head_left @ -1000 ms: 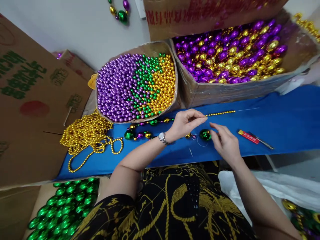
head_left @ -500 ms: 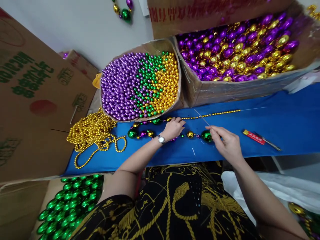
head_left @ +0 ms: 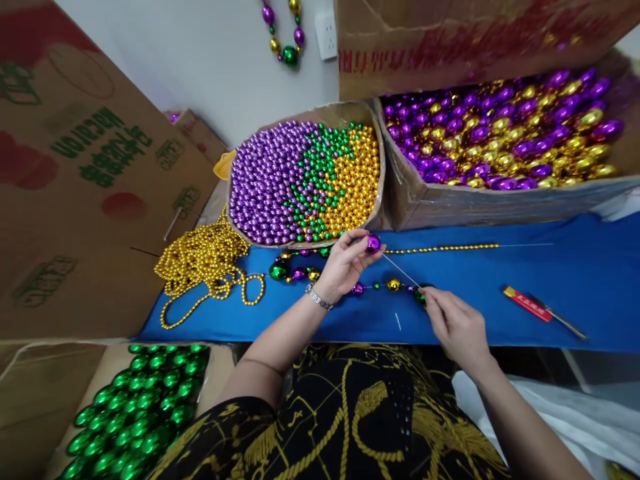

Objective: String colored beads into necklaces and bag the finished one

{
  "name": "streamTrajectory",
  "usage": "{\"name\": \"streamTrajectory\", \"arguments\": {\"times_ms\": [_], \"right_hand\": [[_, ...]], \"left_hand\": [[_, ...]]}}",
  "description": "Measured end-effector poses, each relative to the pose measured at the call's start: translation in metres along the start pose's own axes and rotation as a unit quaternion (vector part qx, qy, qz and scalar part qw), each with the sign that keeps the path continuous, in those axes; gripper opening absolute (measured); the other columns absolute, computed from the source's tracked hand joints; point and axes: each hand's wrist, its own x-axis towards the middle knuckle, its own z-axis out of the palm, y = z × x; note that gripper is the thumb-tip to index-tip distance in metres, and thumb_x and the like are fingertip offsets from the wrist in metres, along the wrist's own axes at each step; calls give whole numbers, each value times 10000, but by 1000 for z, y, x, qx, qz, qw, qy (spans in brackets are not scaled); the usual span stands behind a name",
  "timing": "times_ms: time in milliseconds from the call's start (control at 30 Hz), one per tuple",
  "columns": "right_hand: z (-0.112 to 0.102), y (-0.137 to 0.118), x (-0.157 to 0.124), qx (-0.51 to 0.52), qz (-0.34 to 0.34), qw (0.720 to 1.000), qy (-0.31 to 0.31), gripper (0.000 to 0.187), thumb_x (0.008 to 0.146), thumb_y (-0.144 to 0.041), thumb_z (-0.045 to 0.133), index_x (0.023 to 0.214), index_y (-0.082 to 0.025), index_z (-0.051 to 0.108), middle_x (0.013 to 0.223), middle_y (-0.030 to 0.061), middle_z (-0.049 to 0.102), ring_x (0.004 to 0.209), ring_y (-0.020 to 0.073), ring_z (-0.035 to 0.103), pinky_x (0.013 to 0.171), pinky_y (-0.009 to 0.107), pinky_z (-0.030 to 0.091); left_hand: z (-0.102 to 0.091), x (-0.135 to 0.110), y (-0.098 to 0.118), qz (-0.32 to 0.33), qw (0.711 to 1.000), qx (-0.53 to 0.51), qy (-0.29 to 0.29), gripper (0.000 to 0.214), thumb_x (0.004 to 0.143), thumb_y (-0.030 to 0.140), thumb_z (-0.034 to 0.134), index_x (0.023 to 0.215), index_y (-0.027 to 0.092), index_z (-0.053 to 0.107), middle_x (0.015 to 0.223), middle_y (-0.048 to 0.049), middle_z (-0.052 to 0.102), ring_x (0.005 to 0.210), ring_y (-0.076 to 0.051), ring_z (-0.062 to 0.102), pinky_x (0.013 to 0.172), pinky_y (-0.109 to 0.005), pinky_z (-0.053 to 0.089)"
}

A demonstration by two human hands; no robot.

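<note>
The blue table (head_left: 590,257) runs under and in front of the bead box (head_left: 382,177); its broadest stretch of cloth is to the box's right, down to the near edge. A tall carton (head_left: 115,220) closes off the side left of the bead box, and a larger box (head_left: 500,205) stands just beside it on the right, its front wall limiting reach at the back. A gold pile (head_left: 200,257) is heaped at the bead box's left front corner. In front of the bead box lies the necklace (head_left: 393,285), partly hidden behind the left hand (head_left: 344,267); a gold strand (head_left: 450,248) stretches off to the box's right.

The left hand, at the bead box's right front corner, holds a purple bead (head_left: 373,244) between its fingertips. The right hand (head_left: 457,323), farther right of the box and nearer the table's front edge, pinches a thin needle (head_left: 403,271) that reaches to the purple bead; whether it has entered the hole, I cannot tell.
</note>
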Motion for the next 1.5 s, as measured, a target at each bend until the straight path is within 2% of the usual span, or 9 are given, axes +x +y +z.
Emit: {"name": "streamTrajectory", "arguments": {"times_ms": [233, 467, 633, 767, 1000, 1267, 1400, 1467, 1500], "right_hand": [[1, -5, 7, -22, -21, 1000, 3, 194, 943, -162, 526, 1084, -178, 658, 903, 54, 749, 762, 162, 717, 738, 271, 565], [7, -10, 14, -35, -11, 999, 12, 197, 943, -176, 522, 1063, -167, 678, 919, 65, 759, 783, 173, 724, 741, 277, 567], [4, -10, 22, 6, 32, 999, -43, 226, 967, -246, 496, 1071, -201, 690, 976, 59, 759, 819, 180, 726, 759, 295, 581], [0, -8, 30, 7, 58, 995, -77, 254, 974, -294, 488, 1103, -218, 694, 1010, 51, 754, 850, 178, 720, 796, 301, 580], [-12, 0, 43, 23, 23, 987, -160, 329, 974, -269, 434, 1248, -200, 603, 1039, 64, 735, 867, 182, 710, 799, 313, 568], [-19, -4, 51, 12, 60, 993, -105, 221, 980, -310, 456, 1051, -223, 646, 849, 31, 735, 762, 169, 705, 734, 286, 549], [-21, -4, 44, 63, 99, 991, -61, 188, 976, -319, 483, 1014, -220, 638, 844, 23, 737, 729, 150, 712, 700, 266, 556], [-23, -2, 41, 106, 146, 983, -41, 181, 970, -341, 507, 1012, -215, 630, 844, 16, 740, 703, 142, 716, 665, 255, 561], [-25, 0, 40, 127, 170, 977, -34, 187, 966, -356, 518, 1012, -213, 629, 844, 15, 740, 695, 141, 717, 650, 251, 562]], "left_hand": [[-1, -3, -2, 25, 1000, 8, 9, 360, 708, 237, 817, 965, 171, 574, 892, -4, 657, 896, -180, 704, 854, -347, 563], [3, -8, -18, 99, 991, 84, -23, 544, 645, 218, 861, 1114, 223, 586, 1109, -43, 631, 953, -151, 632, 837, -335, 578], [8, -9, -14, 69, 991, 115, -30, 516, 644, 228, 856, 1091, 188, 602, 1103, -53, 638, 1001, -171, 628, 916, -363, 555], [13, -9, -2, 60, 984, 155, -71, 390, 737, 234, 784, 1084, 173, 615, 1067, -46, 642, 1050, -191, 629, 942, -372, 544], [24, -3, 9, 103, 970, 194, -105, 325, 797, 238, 736, 1095, 162, 631, 1058, -43, 642, 1106, -209, 617, 959, -378, 531], [36, -11, 11, 87, 957, 212, -178, 320, 811, 284, 734, 1100, 165, 664, 1106, -58, 667, 1081, -214, 640, 954, -378, 532], [21, -11, 4, 100, 951, 235, -174, 383, 942, 385, 551, 1284, 212, 569, 1232, -91, 636, 1117, -237, 629, 941, -407, 528], [6, -8, -13, 147, 923, 322, -150, 393, 971, 401, 479, 1319, 226, 532, 1259, -104, 622, 1131, -238, 614, 967, -420, 504], [-2, -6, -25, 172, 892, 392, -147, 397, 961, 396, 496, 1317, 222, 530, 1264, -114, 617, 1143, -247, 600, 987, -430, 486]]}}
